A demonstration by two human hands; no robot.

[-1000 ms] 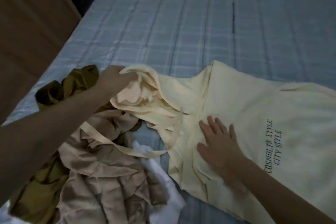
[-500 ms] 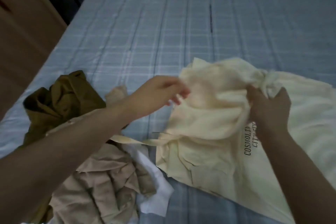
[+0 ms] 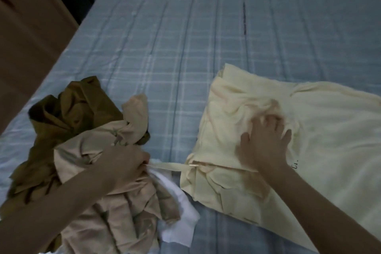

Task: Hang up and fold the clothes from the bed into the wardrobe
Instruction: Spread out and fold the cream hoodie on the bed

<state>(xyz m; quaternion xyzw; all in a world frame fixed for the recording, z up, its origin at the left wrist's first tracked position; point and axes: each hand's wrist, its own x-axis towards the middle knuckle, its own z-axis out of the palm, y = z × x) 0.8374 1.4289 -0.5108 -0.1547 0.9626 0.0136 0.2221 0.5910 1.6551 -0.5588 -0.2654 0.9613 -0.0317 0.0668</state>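
Hoodie (image 3: pixel 309 130), cream, is lying on the right half of the bed (image 3: pixel 185 37), its upper part folded over onto its body and bunching in soft creases. A few dark printed letters are showing at its middle, just beside the right wrist; they are too blurred to read.

The right hand (image 3: pixel 266 142) is resting flat on the folded part of the hoodie, its grip spread, fingers straight and fanned, pressing the cloth down. The fingertips are blurring in the head view, so exactly how they are lying is hard to tell.

The left hand (image 3: pixel 125 163) is sitting at the edge of the clothes pile, its grip curled and pinching the end of the cream drawstring (image 3: pixel 171 166). The drawstring is running in a nearly straight line from that hand across a strip of bare bed to the hoodie's near left edge.

The pile is lying on the left side of the bed, near the hoodie but apart from it. An olive garment (image 3: pixel 68 113) is crumpling at its far left, a tan garment (image 3: pixel 115 212) is sprawling over and beside it under the left forearm, and a white garment (image 3: pixel 181 227) is poking out from beneath the tan one on the right.

The bed is wearing a blue checked cover. A brown wooden panel (image 3: pixel 26 37) is standing along the bed's left edge.
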